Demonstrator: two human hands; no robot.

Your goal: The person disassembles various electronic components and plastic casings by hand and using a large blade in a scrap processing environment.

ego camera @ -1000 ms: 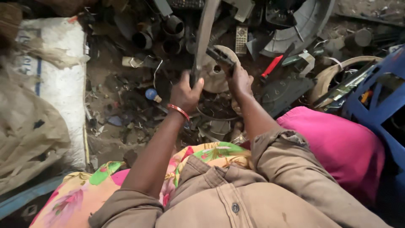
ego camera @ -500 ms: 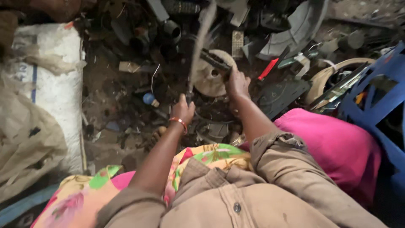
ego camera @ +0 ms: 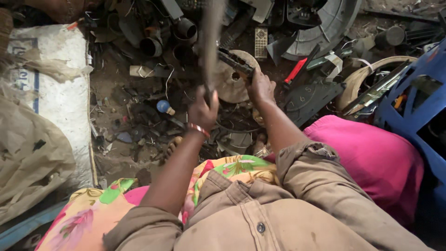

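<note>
Left hand: the left hand (ego camera: 203, 109) is closed in a fist round the lower end of a long tool (ego camera: 211, 42), which points away from the person and is blurred; a red bangle (ego camera: 198, 129) sits on the wrist.
Right hand: the right hand (ego camera: 260, 87) has its fingers pressed round the near end of a dark part (ego camera: 236, 62), pinning it down.
Part: it lies tilted across a round tan disc (ego camera: 232, 83) on the dirt floor (ego camera: 111, 74), in the middle of the scrap heap.
Tool: its upper length crosses just left of the part; whether it touches it cannot be told.
Left of the hands: a blue bulb (ego camera: 163, 107) lies on the floor; further left is a white sack (ego camera: 60, 100).
Right of the hands: a red-handled tool (ego camera: 297, 70), a dark panel (ego camera: 309, 97), then a blue crate (ego camera: 418, 102) at the right edge.
Beyond: dark pipes (ego camera: 169, 37), a grey remote (ego camera: 261, 42).
Near: a pink cushion (ego camera: 371, 158) beside the right arm.
</note>
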